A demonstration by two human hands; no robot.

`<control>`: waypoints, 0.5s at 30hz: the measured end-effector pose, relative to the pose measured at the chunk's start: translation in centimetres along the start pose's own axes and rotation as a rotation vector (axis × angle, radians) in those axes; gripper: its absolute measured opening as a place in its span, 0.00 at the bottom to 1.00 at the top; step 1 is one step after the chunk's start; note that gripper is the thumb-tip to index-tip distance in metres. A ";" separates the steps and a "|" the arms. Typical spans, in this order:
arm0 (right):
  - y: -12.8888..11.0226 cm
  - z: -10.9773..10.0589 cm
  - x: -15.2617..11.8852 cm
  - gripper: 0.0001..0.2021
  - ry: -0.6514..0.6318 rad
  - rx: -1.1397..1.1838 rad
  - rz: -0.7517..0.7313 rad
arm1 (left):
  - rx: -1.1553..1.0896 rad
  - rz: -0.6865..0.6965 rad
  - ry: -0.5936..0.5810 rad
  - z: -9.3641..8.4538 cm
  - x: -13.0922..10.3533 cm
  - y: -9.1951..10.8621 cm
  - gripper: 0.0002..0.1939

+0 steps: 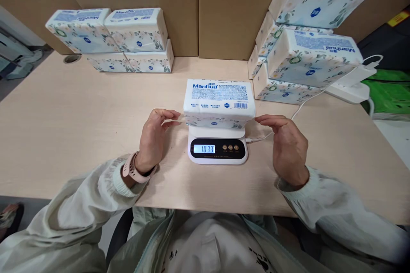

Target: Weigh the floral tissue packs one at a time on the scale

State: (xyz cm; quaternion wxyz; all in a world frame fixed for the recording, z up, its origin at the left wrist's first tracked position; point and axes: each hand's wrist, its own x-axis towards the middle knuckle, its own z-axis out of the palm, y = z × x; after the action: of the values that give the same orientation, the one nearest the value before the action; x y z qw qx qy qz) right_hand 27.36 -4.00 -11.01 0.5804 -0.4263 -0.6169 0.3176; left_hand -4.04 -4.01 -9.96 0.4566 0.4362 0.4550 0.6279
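A white, flower-printed tissue pack [219, 101] marked "Manhua" lies on a white digital scale [218, 160], hiding most of its platform. The lit display [204, 149] reads what looks like 103.3. At the pack's left end is my left hand [154, 138], fingers stretched toward the clear wrapper edge and thumb apart below them. On the opposite side, my right hand [288, 147] has its fingers extended, with the tips close to the right end. Neither hand is wrapped round the pack; whether the fingertips touch it I cannot tell.
Stacked tissue packs stand at the back left [137, 30] and back right [314, 57]. A white cable [296, 111] runs from the scale to a white power strip [347, 87]. Cardboard boxes [230, 13] line the table's [80, 136] back edge. A green item [389, 94] sits far right.
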 end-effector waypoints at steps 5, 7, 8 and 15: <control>0.1 -0.1 0.1 0.14 -0.010 -0.038 0.002 | -0.021 0.009 -0.004 -0.3 0.3 0.3 0.18; 0.1 0.0 0.3 0.13 -0.010 -0.068 0.011 | 0.003 0.006 0.004 -0.5 0.5 0.6 0.17; 0.1 0.0 0.4 0.13 -0.021 -0.072 0.023 | 0.027 -0.001 0.005 -0.6 0.7 0.7 0.15; -0.3 1.8 1.7 0.43 -0.420 0.035 0.115 | 0.114 -0.030 -0.367 1.4 1.3 2.9 0.26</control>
State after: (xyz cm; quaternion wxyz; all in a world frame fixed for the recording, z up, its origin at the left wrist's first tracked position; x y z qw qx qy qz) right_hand 25.63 -2.42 -10.19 0.4272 -0.3750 -0.6935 0.4426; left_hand -3.42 -2.98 -6.70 0.5157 0.5618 0.4053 0.5041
